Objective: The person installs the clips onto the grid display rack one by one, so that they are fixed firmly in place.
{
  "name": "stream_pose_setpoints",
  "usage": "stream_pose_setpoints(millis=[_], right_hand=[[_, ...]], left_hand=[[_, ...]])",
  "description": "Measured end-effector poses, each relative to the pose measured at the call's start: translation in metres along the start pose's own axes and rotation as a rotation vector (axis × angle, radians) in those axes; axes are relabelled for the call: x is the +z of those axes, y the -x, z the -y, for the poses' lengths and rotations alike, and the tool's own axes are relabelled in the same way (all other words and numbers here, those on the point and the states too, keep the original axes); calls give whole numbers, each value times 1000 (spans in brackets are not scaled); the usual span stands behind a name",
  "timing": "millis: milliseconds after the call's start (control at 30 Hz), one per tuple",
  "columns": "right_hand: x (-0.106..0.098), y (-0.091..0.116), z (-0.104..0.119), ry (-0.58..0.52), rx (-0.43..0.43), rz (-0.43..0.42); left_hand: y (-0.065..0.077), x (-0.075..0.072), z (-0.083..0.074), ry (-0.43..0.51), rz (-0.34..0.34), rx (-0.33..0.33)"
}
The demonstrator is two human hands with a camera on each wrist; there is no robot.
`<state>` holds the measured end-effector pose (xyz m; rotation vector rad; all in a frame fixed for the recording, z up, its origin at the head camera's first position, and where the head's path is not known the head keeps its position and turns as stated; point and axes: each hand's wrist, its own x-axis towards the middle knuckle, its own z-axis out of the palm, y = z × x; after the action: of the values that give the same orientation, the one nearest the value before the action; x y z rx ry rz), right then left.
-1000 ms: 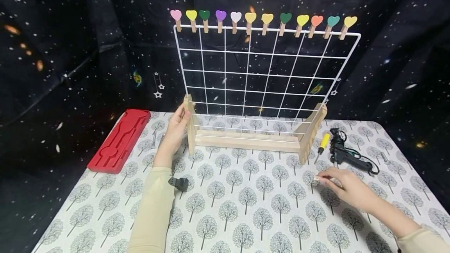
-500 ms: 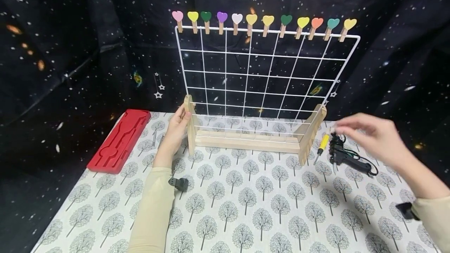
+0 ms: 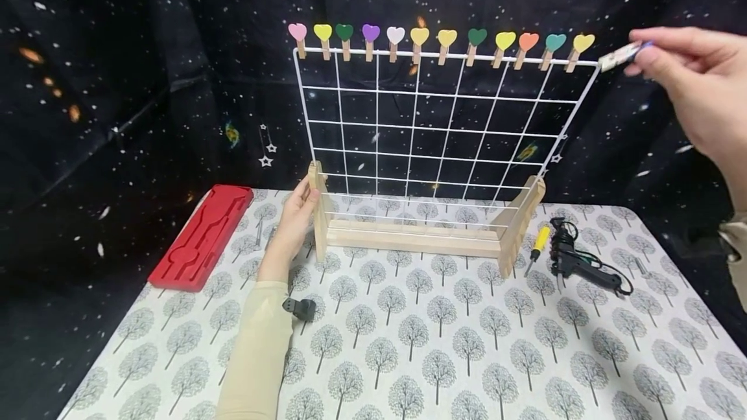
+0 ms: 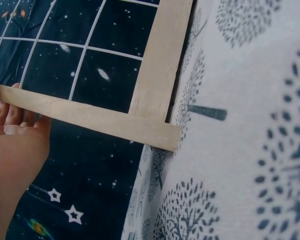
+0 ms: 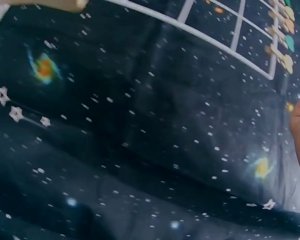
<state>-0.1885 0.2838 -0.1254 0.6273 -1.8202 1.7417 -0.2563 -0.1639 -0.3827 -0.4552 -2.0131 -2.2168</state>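
Note:
A white wire grid (image 3: 376,125) stands in a pale wooden stand (image 3: 408,238). Along its top bar runs a row of wooden clothespins with coloured hearts, from a pink heart clothespin (image 3: 297,34) to a yellow heart clothespin (image 3: 583,44). My left hand (image 3: 296,218) grips the left upright (image 4: 90,114) of the stand, thumb and fingers on either side. At the grid's upper right corner, my right hand (image 3: 700,80) pinches a small wooden clothespin (image 3: 617,57), with a bit of blue showing at the fingers. Only an edge of this hand shows in the right wrist view.
A red moulded tray (image 3: 201,237) lies at the table's left. Right of the stand are a yellow-handled screwdriver (image 3: 538,248) and a black glue gun (image 3: 583,264) with its cord. A dark starry cloth (image 3: 117,83) hangs behind the tree-print tablecloth (image 3: 408,342).
My right hand has risen from the tabletop, past the glue gun, to the grid's upper right corner with the clothespin. The left hand keeps its grip on the upright.

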Motion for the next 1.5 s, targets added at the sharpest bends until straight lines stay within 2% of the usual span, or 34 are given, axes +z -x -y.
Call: stream_pose_setpoints(millis=[100,233,333,533,733,867,1000,1100,1200,1333,1500], right_hand=[[-1,-14,6,100,20,20],[-7,-29,12,382,60,74],[-12,-38,13,531,50,115],[-16,-43,12,618,-30,184],[-13,-41,12,792,-53,225],[-7,-42,13,821,-77,244],[0,-44,14,968,-95,298],[4,-47,17,1091,-63,359],[7,-51,18,1156,-37,410],[8,-53,19,1193,-18,445],[3,-47,14,1166,9,441]], left_hand=[[-3,-2,7,-9,3,2],[-2,-2,7,-7,2,8],[0,0,2,-8,2,8],[4,5,-10,-20,10,16],[6,3,-12,-53,1,-14],[6,3,-12,-40,0,-12],[8,1,-13,-40,1,-8],[8,-1,-14,-47,5,-5],[9,-3,-15,-45,6,-1],[8,-5,-15,-38,-2,2],[8,-3,-15,-42,16,-16]])
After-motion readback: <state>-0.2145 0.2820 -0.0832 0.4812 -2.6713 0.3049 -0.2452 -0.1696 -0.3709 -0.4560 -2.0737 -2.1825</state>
